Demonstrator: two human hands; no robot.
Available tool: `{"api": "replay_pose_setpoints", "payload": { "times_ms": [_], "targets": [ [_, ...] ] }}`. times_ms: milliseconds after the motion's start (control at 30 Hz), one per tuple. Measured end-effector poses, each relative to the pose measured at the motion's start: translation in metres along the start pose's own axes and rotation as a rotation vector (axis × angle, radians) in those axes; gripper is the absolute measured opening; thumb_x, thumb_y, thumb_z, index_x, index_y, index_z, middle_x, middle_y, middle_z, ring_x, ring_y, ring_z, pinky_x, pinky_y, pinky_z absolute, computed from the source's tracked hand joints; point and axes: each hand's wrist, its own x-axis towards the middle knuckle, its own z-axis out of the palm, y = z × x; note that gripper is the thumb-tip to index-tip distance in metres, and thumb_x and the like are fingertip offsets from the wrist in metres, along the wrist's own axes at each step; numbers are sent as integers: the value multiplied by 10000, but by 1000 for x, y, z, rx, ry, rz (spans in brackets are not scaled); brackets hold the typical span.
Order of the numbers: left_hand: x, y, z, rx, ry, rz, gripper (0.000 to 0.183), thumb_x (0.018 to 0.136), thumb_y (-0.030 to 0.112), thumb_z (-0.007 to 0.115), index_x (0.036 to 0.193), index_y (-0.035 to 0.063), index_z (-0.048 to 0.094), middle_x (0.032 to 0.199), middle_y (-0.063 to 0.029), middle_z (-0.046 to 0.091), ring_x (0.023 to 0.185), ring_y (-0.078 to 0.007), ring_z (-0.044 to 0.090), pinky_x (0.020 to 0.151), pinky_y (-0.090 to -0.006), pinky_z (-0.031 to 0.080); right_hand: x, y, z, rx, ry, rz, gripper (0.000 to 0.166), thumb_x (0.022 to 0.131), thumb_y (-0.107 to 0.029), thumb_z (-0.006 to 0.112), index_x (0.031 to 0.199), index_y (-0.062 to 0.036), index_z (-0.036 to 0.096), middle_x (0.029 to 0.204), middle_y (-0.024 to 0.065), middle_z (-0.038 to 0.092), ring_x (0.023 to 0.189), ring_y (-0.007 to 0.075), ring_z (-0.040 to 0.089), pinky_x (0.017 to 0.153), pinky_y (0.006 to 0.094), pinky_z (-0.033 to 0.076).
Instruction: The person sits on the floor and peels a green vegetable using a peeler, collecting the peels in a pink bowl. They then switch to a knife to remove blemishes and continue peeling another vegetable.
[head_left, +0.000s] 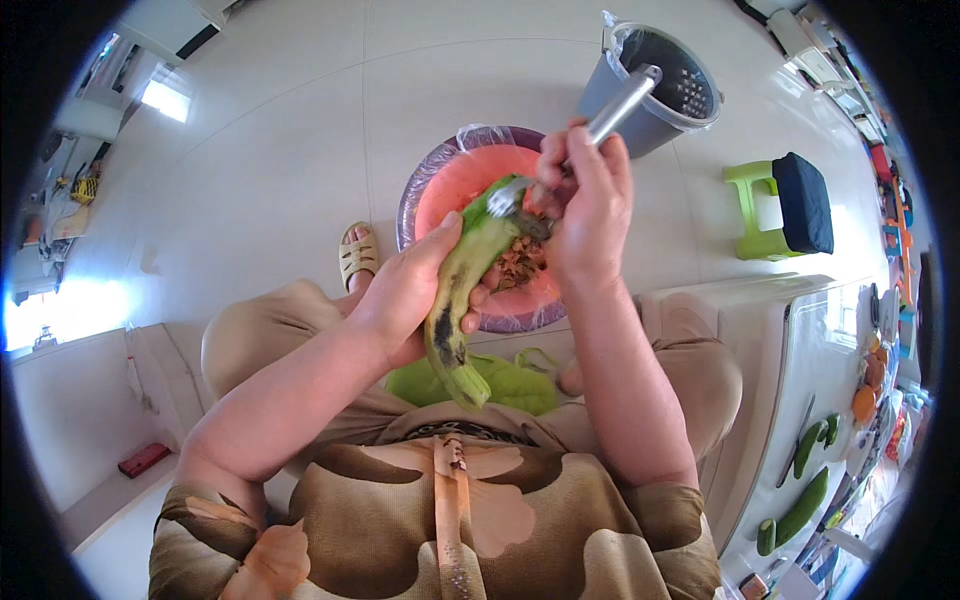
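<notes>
My left hand (416, 281) is wrapped around a long, curved green gourd-like vegetable (456, 296) with dark blemished patches and a stem at its near end. In my right hand (589, 195) is a metal peeler-like tool (622, 105), its handle pointing up and right. The blurred metal head (506, 196) is at the far end of the vegetable, on or just above its skin. Below both hands stands a pinkish-red basin (442, 180) lined with clear plastic, with brownish and green scraps (519, 266) inside. Part of the scraps is hidden by my hands.
A grey bin (600, 97) with a plastic liner stands beyond the basin at right. A green stool (750, 210) with a dark cushion is farther right. The counter (757, 442) at right bears cucumbers (802, 506) and a knife (796, 442). Green fabric (517, 382) lies between my legs.
</notes>
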Motion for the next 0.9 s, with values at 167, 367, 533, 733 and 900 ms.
{"api": "replay_pose_setpoints", "payload": {
  "times_ms": [167, 367, 533, 733, 900],
  "targets": [
    [-3, 1, -2, -29, -35, 8, 460, 998, 473, 375, 1122, 69, 557, 819, -41, 563, 649, -101, 495, 481, -249, 431, 12, -5, 0, 96, -33, -69, 122, 950, -193, 539, 949, -93, 471, 738, 32, 539, 592, 82, 481, 430, 201, 331],
    [-5, -1, -1, 1, -56, -6, 438, 1002, 458, 370, 1104, 74, 554, 834, -42, 573, 655, -101, 502, 501, -253, 436, 32, -21, -24, 26, 107, -165, 110, 952, -175, 529, 960, -78, 477, 752, 41, 550, 564, 84, 469, 436, 220, 339],
    [2, 1, -3, 27, 117, 118, 419, 1003, 454, 379, 1112, 87, 549, 838, -33, 583, 676, -108, 535, 541, -265, 459, 19, -8, -13, 22, -11, -47, 121, 955, -179, 526, 973, -74, 467, 745, 39, 539, 562, 85, 464, 441, 226, 343],
    [7, -10, -2, 53, 88, 193, 333, 1001, 367, 405, 1180, 109, 515, 875, -24, 584, 706, -111, 558, 526, -257, 468, -21, 5, 22, 6, -132, 146, 140, 982, -204, 487, 1050, -84, 471, 793, 21, 522, 628, 62, 456, 478, 199, 316],
    [8, -8, -4, 73, 16, 202, 298, 1009, 314, 370, 1214, 135, 493, 906, -38, 622, 703, -132, 596, 565, -291, 505, -19, 12, 20, -28, -76, 113, 142, 975, -198, 510, 1038, -76, 471, 800, 22, 528, 630, 57, 453, 470, 189, 306]
  ]
}}
